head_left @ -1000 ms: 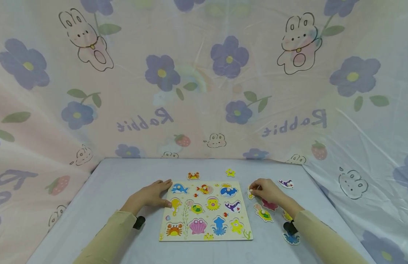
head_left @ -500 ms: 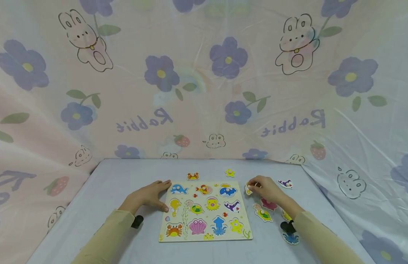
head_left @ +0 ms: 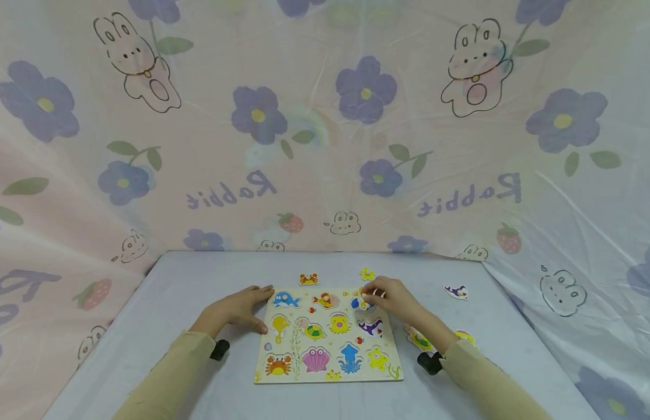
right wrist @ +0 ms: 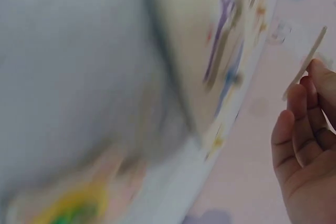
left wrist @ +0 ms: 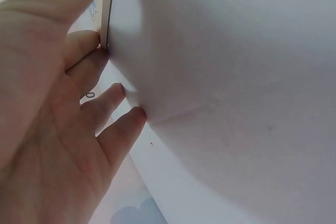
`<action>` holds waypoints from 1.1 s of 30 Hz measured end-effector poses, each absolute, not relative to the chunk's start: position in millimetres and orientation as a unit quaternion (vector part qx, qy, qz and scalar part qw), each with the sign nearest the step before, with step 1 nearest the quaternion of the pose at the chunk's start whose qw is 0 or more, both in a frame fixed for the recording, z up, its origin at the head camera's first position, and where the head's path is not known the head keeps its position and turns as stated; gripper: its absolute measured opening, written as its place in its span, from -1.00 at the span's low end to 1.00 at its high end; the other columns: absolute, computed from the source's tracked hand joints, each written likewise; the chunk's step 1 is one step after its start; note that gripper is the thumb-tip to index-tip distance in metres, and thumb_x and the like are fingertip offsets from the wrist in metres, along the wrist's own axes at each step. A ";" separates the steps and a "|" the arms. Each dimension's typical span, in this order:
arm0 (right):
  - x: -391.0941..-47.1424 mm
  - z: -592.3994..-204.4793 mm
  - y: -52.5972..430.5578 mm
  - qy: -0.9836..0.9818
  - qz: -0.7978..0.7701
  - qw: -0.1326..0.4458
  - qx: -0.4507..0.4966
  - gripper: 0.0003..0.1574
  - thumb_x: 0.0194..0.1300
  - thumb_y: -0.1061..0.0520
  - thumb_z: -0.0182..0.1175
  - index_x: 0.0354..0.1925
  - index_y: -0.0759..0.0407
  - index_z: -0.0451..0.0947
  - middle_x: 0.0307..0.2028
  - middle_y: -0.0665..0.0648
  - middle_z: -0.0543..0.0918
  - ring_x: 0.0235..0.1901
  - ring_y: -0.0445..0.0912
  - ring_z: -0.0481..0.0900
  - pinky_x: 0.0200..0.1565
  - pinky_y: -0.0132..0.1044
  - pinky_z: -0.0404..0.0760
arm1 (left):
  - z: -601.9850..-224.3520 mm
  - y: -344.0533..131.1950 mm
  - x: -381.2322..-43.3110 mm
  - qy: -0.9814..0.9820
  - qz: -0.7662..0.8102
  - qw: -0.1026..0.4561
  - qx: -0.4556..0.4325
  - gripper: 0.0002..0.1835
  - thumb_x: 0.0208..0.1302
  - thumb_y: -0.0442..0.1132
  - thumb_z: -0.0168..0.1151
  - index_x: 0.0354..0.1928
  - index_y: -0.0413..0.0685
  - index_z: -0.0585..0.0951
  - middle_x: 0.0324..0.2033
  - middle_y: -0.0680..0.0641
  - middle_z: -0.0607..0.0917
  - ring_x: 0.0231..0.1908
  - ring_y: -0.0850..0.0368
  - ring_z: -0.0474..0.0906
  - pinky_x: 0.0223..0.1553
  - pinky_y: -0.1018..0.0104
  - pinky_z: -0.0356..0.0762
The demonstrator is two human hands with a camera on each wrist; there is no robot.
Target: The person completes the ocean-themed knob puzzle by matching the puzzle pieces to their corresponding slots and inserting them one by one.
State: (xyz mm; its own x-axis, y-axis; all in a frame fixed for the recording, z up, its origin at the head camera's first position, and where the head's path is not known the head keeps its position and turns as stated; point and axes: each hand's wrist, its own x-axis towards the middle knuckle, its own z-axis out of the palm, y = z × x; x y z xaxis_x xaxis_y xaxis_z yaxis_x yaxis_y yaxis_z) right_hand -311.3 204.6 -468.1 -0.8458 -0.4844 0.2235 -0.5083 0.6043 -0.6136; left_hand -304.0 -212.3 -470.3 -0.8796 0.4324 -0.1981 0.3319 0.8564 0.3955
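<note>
R hand [head_left: 390, 296], pc [right wrist: 314, 48] now over board [head_left: 338, 373]

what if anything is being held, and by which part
The right hand pinches a thin puzzle piece near its middle; whether by a knob is hidden. The left hand only touches the puzzle board.

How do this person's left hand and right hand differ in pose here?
The left hand has its fingers spread at the left edge of the puzzle board, while the right hand is above the board's far right corner. The left hand holds nothing; the right pinches a thin puzzle piece. Both come from beige sleeves.
</note>
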 end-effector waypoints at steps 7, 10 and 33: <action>-306.4 -470.2 159.3 -0.878 0.344 0.005 0.334 -0.87 0.45 0.11 0.33 -0.08 0.09 0.73 -0.26 -0.11 0.66 -0.33 -0.23 0.56 -0.29 -0.37 0.63 | -467.5 -212.6 -303.4 0.952 0.188 0.146 0.195 0.15 -0.03 0.09 0.66 0.58 -0.08 0.30 0.58 -0.13 0.26 0.55 -0.36 0.08 0.47 -0.39 0.12; -306.1 -472.7 141.7 -0.873 0.330 -0.002 0.358 -0.88 0.46 0.12 0.32 -0.09 0.08 0.73 -0.27 -0.12 0.65 -0.33 -0.26 0.54 -0.29 -0.39 0.62 | -467.3 -212.4 -303.3 0.951 0.188 0.146 0.196 0.15 -0.03 0.09 0.66 0.58 -0.09 0.30 0.58 -0.14 0.27 0.55 -0.37 0.07 0.47 -0.39 0.12; -309.9 -476.7 43.4 -0.885 0.207 -0.107 0.402 -0.93 0.46 -0.02 0.33 -0.15 -0.11 0.72 -0.31 -0.23 0.56 -0.31 -0.32 0.48 -0.20 -0.48 0.54 | -469.2 -215.6 -305.1 0.950 0.188 0.143 0.204 0.16 -0.05 0.11 0.67 0.58 -0.09 0.31 0.57 -0.16 0.27 0.54 -0.37 0.10 0.46 -0.38 0.15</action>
State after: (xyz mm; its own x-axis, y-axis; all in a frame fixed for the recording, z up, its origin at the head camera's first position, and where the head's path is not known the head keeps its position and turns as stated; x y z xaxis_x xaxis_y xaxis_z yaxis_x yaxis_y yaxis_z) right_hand -309.9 43.4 -476.7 -0.6533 -0.7568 -0.0223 -0.6684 0.5904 -0.4524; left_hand -305.1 -215.6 -469.2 -0.8760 0.4408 -0.1959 0.3332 0.8466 0.4150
